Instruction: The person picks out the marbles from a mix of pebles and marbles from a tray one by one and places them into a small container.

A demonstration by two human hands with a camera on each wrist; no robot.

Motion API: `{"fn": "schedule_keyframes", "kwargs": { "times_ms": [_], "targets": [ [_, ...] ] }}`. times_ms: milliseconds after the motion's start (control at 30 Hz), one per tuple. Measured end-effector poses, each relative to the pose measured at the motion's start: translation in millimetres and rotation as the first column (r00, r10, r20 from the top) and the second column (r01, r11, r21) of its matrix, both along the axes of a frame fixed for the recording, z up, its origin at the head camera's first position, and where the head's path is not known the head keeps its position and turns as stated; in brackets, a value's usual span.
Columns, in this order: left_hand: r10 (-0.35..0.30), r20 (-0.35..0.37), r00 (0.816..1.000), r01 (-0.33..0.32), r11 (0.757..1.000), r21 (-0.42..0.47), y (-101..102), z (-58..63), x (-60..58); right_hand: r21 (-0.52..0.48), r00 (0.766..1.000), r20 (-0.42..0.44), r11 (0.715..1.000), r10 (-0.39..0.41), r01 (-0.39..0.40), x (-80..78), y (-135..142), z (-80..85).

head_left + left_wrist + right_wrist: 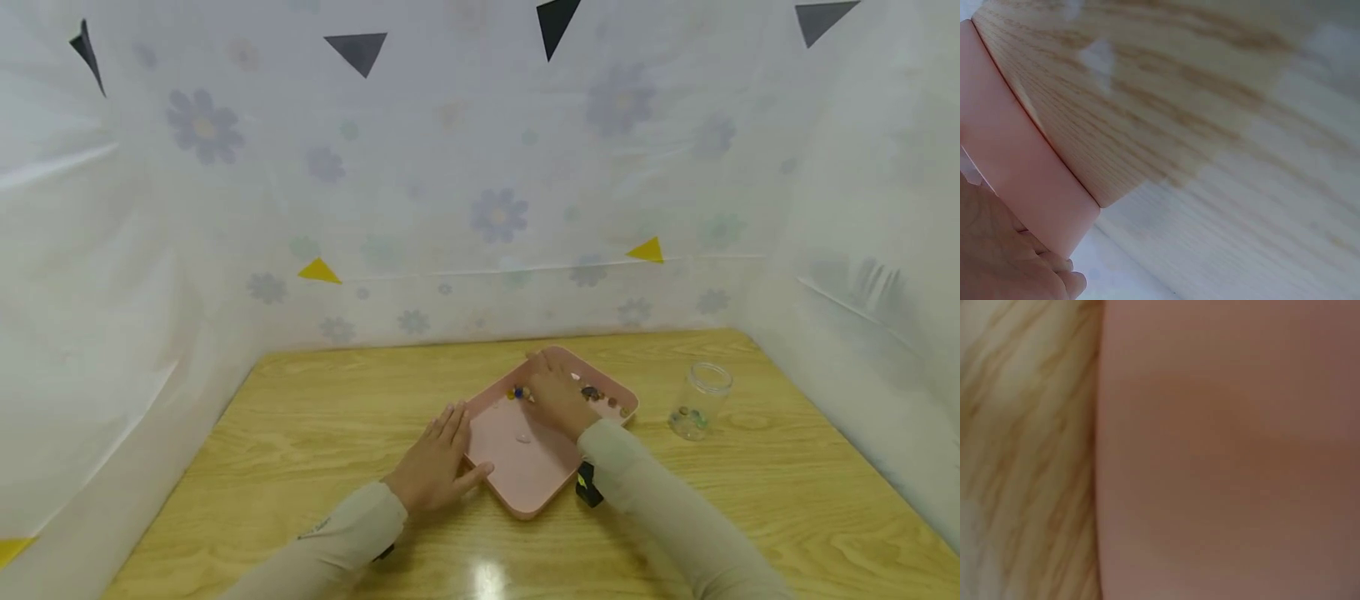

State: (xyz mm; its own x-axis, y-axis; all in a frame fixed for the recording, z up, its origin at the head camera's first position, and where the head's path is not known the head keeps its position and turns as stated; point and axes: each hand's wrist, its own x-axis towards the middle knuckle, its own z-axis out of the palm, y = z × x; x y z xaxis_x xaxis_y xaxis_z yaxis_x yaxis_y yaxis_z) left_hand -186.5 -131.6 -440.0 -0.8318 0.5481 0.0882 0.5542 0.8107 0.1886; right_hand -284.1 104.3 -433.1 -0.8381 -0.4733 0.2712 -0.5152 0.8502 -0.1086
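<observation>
At the pink tray (517, 471) | right hand (560, 398): underside hidden, grip unclear | left hand (435, 465): fingers straight, touching tray

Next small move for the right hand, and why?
I'd probably have the right hand pinch the blue piece: it lies close by in the pink tray, the left hand touches the tray's edge and may steady it, and the clear jar, open-topped, holds small pieces at its bottom.

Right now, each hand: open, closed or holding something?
Left hand: open, touching the pink tray.
Right hand: over the tray; grip hidden, cannot tell.
</observation>
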Motion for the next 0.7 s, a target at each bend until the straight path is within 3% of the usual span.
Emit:
{"fn": "schedule_keyframes", "kwargs": {
  "times_ms": [700],
  "targets": [
    [-0.003,-0.024,1.0,0.003,1.0,-0.001,-0.5,0.1,1.0,0.032,1.0,-0.021,0.999,0.01,-0.009,-4.9,-9.6,-7.5]
  ]
}}
